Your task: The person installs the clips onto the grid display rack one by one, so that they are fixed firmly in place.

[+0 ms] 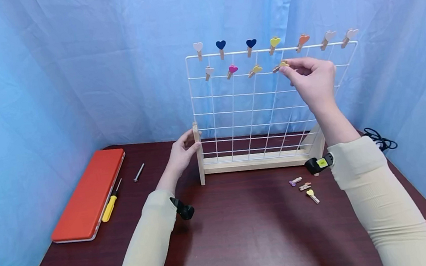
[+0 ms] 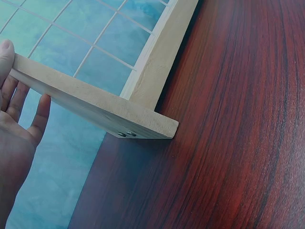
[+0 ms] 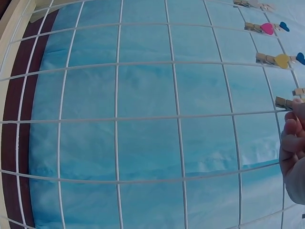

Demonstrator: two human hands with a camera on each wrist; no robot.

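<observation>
A white wire grid (image 1: 250,111) stands upright in a wooden base (image 1: 253,162). My right hand (image 1: 317,81) pinches a yellow heart clothespin (image 1: 282,66) at the grid's second wire from the top; in the right wrist view its wooden jaws (image 3: 284,102) meet that wire. My left hand (image 1: 181,155) holds the wooden side post (image 1: 199,153), thumb on one side and fingers on the other, as the left wrist view also shows. Along the top wire sit several heart clothespins, among them an orange one (image 1: 303,41). A pink heart clothespin (image 1: 232,70) hangs on the second wire.
Three loose clothespins (image 1: 312,196) lie on the dark table (image 1: 242,232) before the stand. At the left are an orange-red case (image 1: 91,194), a yellow-handled screwdriver (image 1: 110,207) and a long screw (image 1: 139,173). A black cable (image 1: 379,138) lies at the right, behind the right forearm.
</observation>
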